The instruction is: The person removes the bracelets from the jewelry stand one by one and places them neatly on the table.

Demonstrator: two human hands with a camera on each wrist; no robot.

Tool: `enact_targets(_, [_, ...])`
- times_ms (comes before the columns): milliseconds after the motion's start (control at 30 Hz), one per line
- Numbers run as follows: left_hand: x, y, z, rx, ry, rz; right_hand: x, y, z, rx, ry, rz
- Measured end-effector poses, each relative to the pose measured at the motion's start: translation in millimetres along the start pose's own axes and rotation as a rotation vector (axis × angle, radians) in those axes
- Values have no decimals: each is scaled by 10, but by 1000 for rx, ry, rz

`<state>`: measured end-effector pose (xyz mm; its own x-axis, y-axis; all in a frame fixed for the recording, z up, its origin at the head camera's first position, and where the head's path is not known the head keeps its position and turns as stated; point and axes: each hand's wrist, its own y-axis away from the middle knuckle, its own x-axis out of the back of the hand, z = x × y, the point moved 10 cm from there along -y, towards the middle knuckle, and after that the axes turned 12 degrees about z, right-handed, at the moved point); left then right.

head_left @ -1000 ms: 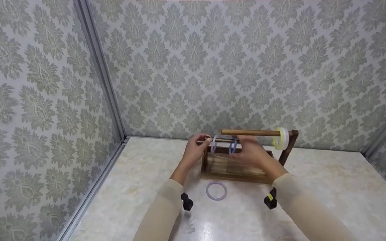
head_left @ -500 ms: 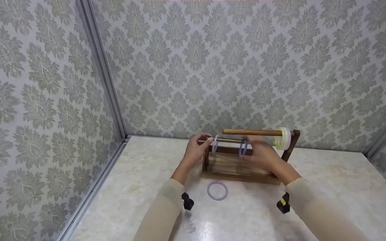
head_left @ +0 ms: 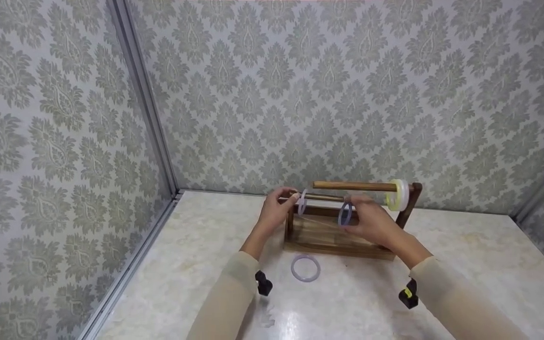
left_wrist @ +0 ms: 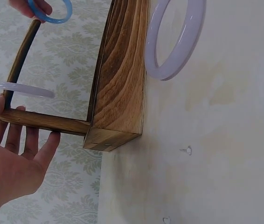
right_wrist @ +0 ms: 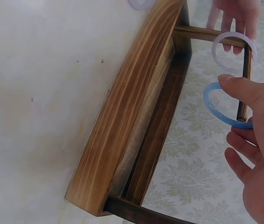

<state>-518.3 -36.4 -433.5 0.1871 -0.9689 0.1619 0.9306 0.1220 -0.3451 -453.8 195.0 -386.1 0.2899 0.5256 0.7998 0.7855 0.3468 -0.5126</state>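
My left hand point(head_left: 274, 208) grips the left post of a wooden bangle stand point(left_wrist: 118, 79), thumb at the corner and fingers behind it. Close to that thumb a pale lavender bangle point(left_wrist: 27, 89) hangs on the stand's lower rod point(head_left: 324, 197). With thumb and fingers my right hand point(right_wrist: 262, 135) pinches a blue bangle point(right_wrist: 212, 106) right at the free end of this rod. In the head view the blue bangle point(head_left: 345, 215) is tilted toward the camera, and the right fingertips are partly hidden behind it.
Yellow point(head_left: 396, 203) and white bangles point(head_left: 404, 194) hang at the right end of the upper rod point(head_left: 352, 186). Another lavender bangle point(head_left: 294, 274) lies flat on the marbled table point(head_left: 196, 236) in front of the stand. Patterned wall panels point(head_left: 272, 94) rise behind and at the sides.
My right hand has moved right along the lower rod with the blue bangle, to its free end, and the bangle has turned slightly. The left hand has stayed on the post.
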Motion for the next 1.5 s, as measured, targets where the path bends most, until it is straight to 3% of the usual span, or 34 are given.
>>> enact_targets(167, [20, -6, -25, 24, 9, -9, 6, 90, -140, 53, -2, 10])
enact_targets(333, [37, -22, -34, 43, 11, -8, 12, 199, -266, 60, -100, 8])
enact_targets(667, [86, -43, -1, 23, 1, 10, -79, 508, -352, -53, -369, -51])
enact_targets(1033, [16, -20, -43, 59, 4, -8, -289, 900, -126, -176, -469, 5])
enact_targets(1267, [6, -23, -13, 3, -8, -9, -453, 1066, -69, -228, -557, 17])
enact_targets(1500, [-7, -11, -6, 4, -19, 2, -586, 1112, 27, -256, -506, 8])
